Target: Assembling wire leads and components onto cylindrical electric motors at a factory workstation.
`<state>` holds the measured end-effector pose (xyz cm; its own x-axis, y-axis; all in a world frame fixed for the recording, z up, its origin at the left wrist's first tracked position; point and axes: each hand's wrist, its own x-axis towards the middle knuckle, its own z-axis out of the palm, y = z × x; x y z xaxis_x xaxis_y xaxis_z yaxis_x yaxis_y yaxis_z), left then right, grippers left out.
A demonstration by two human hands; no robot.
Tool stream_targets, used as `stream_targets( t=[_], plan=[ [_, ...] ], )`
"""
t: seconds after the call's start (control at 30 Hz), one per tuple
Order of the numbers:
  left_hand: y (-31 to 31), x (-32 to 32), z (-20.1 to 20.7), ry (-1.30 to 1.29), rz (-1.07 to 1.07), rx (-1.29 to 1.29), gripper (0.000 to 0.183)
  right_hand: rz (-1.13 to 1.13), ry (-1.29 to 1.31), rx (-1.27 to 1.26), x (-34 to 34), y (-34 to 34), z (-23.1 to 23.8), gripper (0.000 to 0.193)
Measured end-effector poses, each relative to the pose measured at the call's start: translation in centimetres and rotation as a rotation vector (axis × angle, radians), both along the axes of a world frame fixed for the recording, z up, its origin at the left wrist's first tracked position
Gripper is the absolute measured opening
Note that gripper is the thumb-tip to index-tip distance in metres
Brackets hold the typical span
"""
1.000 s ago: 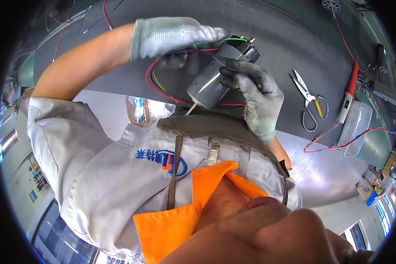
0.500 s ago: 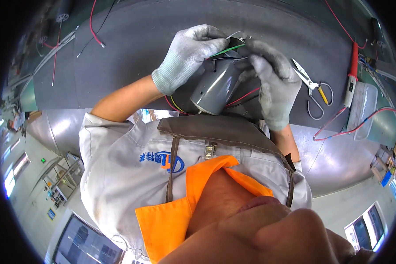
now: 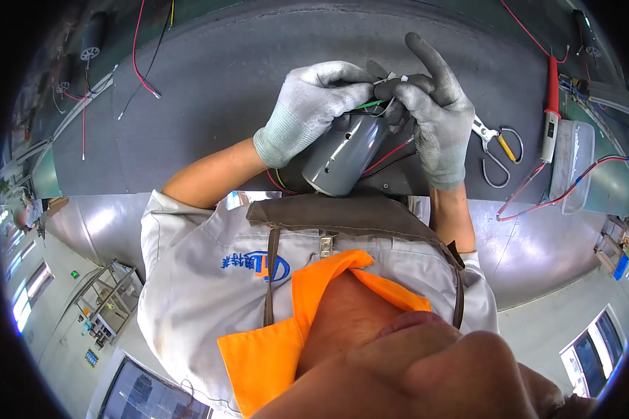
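A grey metal cylinder (image 3: 344,157), shaped like a motor housing, lies tilted on the dark bench close to my body. Wires, among them a green wire (image 3: 370,105), come out at its far end. My left hand (image 3: 321,98), in a grey-white glove, is closed in a pinch on these wires. At the fingertips of both hands shows a thin white strip (image 3: 391,78), perhaps a cable tie. My right hand (image 3: 437,115), gloved too, pinches at this strip with thumb and curled fingers while its index finger points up and away. The fingertips partly hide what they grip.
Right of my right hand lie scissors (image 3: 496,143) with one yellow grip wrap. Beyond them are a red-handled tool (image 3: 552,105) with a cord and a clear plastic tray (image 3: 576,164). Loose red wire (image 3: 141,70) and black wire lie at the far left. Red leads run beside the cylinder.
My right index finger has lifted and straightened away from the wires. Both hands have drawn closer together at the wires, and the cylinder sits slightly lower in view.
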<state>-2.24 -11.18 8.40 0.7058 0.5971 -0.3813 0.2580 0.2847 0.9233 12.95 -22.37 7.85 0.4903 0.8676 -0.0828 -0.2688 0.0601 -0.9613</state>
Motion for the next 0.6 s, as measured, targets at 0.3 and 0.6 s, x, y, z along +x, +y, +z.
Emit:
stream_targets(
  t=[0.3, 0.6],
  plan=[
    [0.0, 1.9, -0.9, -0.189, -0.038, 0.107, 0.017, 0.566, -0.092, -0.340, 5.8, 1.8, 0.9, 0.058],
    [-1.5, 1.9, -1.1, -0.150, -0.108, 0.770, 0.020, 0.049, -1.150, -0.027, 2.9, -1.4, -0.3, 0.026]
  ],
)
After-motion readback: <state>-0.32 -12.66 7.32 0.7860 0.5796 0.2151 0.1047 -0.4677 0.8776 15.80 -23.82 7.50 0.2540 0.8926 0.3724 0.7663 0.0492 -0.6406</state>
